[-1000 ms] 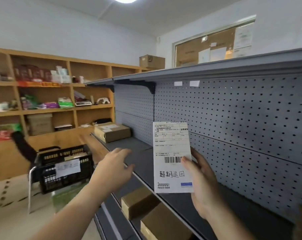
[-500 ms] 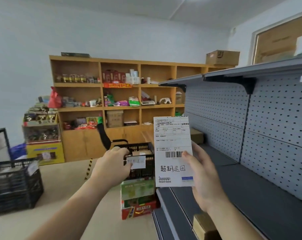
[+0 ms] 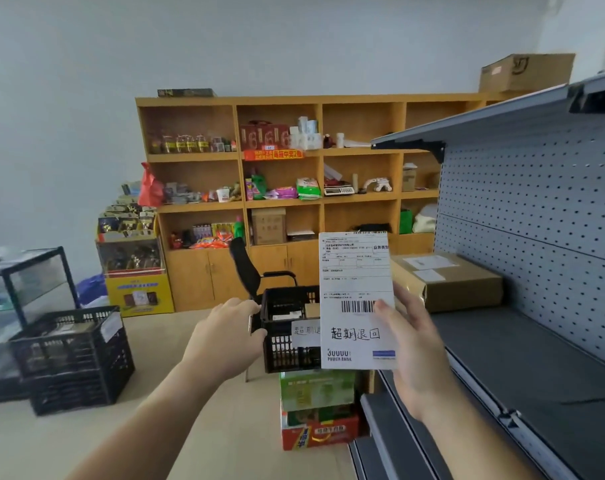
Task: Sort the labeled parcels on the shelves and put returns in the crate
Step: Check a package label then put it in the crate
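Note:
My right hand [image 3: 410, 344] holds a white power-bank box [image 3: 356, 303] upright, its shipping label and handwritten note facing me. Behind the box stands a black crate [image 3: 283, 341] with a paper tag, resting on stacked cartons [image 3: 316, 410]. My left hand [image 3: 224, 336] hovers just left of the crate's rim with loosely curled fingers, holding nothing that I can see. A brown labeled parcel [image 3: 448, 280] lies on the grey metal shelf [image 3: 522, 362] to the right.
A second black crate [image 3: 72, 356] sits on the floor at the left beside a glass-topped stand [image 3: 24, 271]. A wooden shelving unit [image 3: 276, 199] full of goods lines the far wall. A black chair [image 3: 252, 275] stands behind the crate.
My view has swung left from the grey shelf toward the room. The tagged crate now appears right behind the box, and my left hand has come close to its rim.

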